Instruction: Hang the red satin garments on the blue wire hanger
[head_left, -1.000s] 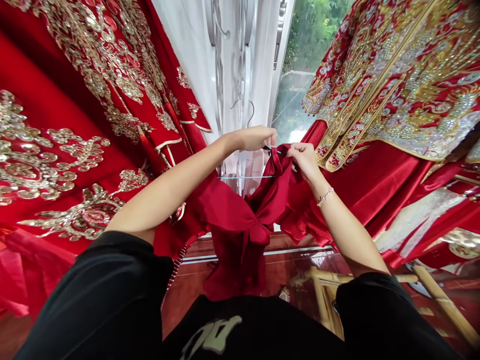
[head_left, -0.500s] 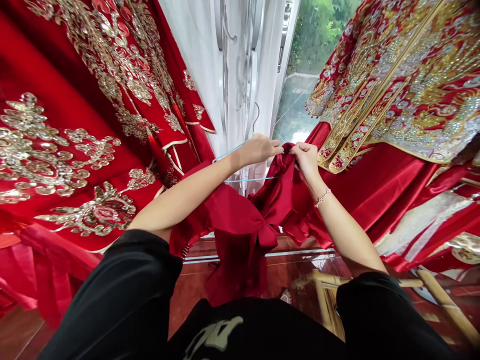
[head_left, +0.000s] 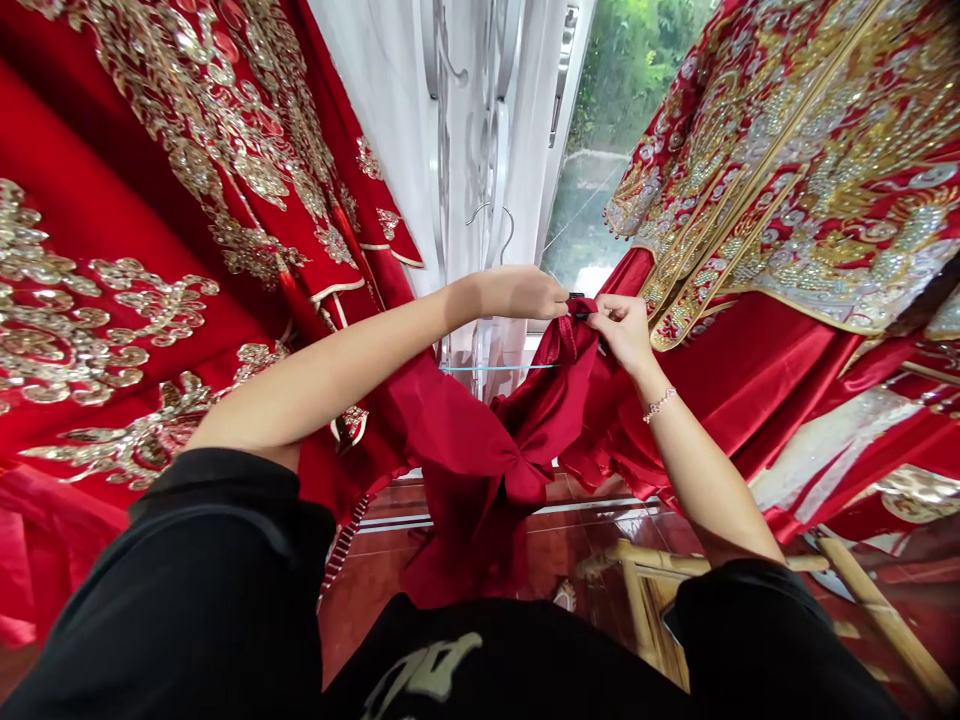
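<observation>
A dark red satin dress (head_left: 457, 425) with a gathered knot in front hangs on a thin hanger (head_left: 510, 225). Its wire hook and a light blue bar show; the rest is behind my left arm and the cloth. My left hand (head_left: 529, 292) is closed at the top right edge of the dress, fingers pinched by a small black clip-like piece (head_left: 577, 297). My right hand (head_left: 622, 328) pinches the same bunched corner from the other side. The fingertips of both hands nearly meet there, and cloth partly hides them.
Red gowns with gold beading (head_left: 157, 300) hang close on the left. A beaded red jacket (head_left: 787, 190) over a red skirt hangs on the right. A white metal rack (head_left: 442, 150) stands ahead by a window (head_left: 600, 150). A bamboo stool (head_left: 637, 600) is at lower right.
A small black piece now shows between my hands at the dress's corner. My left forearm and elbow have swung out to the left. Both hands stay at the same corner.
</observation>
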